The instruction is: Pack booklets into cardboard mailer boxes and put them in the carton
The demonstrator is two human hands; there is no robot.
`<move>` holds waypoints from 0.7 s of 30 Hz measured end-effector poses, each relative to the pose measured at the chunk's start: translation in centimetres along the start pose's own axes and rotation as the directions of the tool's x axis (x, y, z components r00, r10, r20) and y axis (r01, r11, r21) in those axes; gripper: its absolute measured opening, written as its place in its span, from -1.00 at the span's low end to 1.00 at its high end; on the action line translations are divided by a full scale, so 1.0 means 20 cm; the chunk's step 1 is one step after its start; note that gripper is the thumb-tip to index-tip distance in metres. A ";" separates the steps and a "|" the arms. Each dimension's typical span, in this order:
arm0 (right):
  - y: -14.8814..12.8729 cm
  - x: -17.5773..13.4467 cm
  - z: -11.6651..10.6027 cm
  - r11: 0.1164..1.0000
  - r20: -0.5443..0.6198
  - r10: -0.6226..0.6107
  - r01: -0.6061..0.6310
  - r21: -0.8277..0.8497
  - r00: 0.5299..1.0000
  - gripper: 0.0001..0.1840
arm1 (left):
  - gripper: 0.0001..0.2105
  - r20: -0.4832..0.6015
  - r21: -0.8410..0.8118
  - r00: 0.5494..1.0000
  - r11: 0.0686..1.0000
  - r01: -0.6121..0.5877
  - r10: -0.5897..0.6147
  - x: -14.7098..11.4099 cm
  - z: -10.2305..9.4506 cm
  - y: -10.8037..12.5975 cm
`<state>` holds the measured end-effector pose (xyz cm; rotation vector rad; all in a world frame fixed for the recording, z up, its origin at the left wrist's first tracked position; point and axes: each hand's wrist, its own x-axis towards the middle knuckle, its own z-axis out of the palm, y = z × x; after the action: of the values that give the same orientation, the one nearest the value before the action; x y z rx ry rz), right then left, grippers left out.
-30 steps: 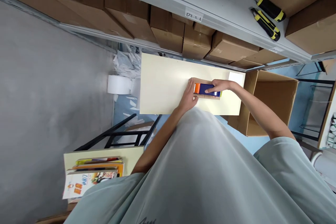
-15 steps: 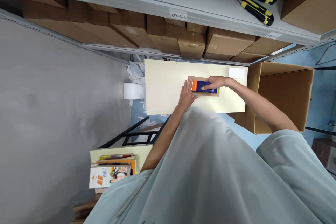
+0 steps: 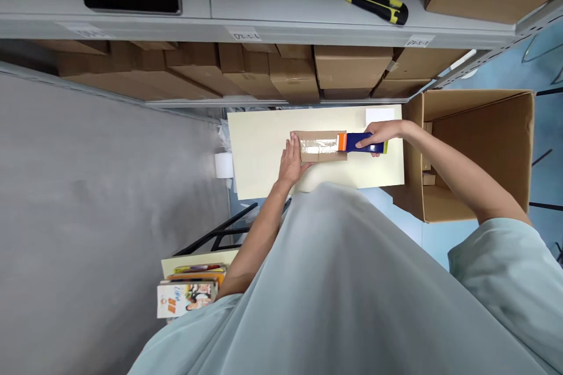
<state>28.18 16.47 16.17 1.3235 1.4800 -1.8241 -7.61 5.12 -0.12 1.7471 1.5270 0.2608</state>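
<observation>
Head view: the tape dispenser (image 3: pixel 355 142) has moved to the right end of the carton (image 3: pixel 323 157) on the worktop (image 3: pixel 259 149), and a shiny tape strip (image 3: pixel 317 146) now shows, so most of the carton's length looks taped. The right hand (image 3: pixel 380 133) has its grip around the dispenser; the left hand (image 3: pixel 290 164), unclenched, touches the left end.

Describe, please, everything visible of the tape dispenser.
The tape dispenser has a dark blue, seemingly plastic body, an orange front end and yellow-green at the rear. In line with the cardboard box, its orange end is at the right edge, where clear tape reaches it. The right hand grips the body, partly hiding it.
</observation>
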 end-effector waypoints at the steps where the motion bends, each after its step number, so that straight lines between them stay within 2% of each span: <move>1: 0.05 -0.03 -0.02 1.000 -0.008 0.002 -0.002 0.004 1.000 -0.20 | 0.28 -0.001 0.010 1.000 1.000 0.006 -0.006 0.00 0.00 0.01; 6: 0.26 -0.10 -0.12 1.000 -0.040 0.000 0.000 -0.006 0.999 -0.27 | 0.32 -0.012 0.057 0.999 0.998 0.037 -0.037 0.01 0.00 0.03; 10: 0.35 -0.05 -0.14 1.000 -0.016 0.005 -0.006 -0.006 1.000 -0.27 | 0.40 -0.020 0.087 0.998 0.994 0.065 -0.063 0.01 0.00 0.05; 16: 0.37 0.12 -0.07 0.997 -0.011 0.073 -0.073 -0.033 0.997 -0.25 | 0.44 -0.011 0.149 0.995 0.984 0.096 -0.095 0.03 0.00 0.08; 19: 0.34 0.15 -0.02 0.988 -0.089 0.083 -0.094 -0.125 0.993 -0.34 | 0.44 -0.008 0.155 0.995 0.983 0.101 -0.101 0.03 0.00 0.08; 21: 0.31 0.14 0.03 0.968 -0.184 0.080 -0.120 -0.220 0.980 -0.41 | 0.44 -0.011 0.159 0.995 0.983 0.097 -0.097 0.03 0.00 0.09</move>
<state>31.61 14.48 10.62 1.4407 1.6256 -1.4547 -6.14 5.64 0.80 1.7884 1.6684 0.0942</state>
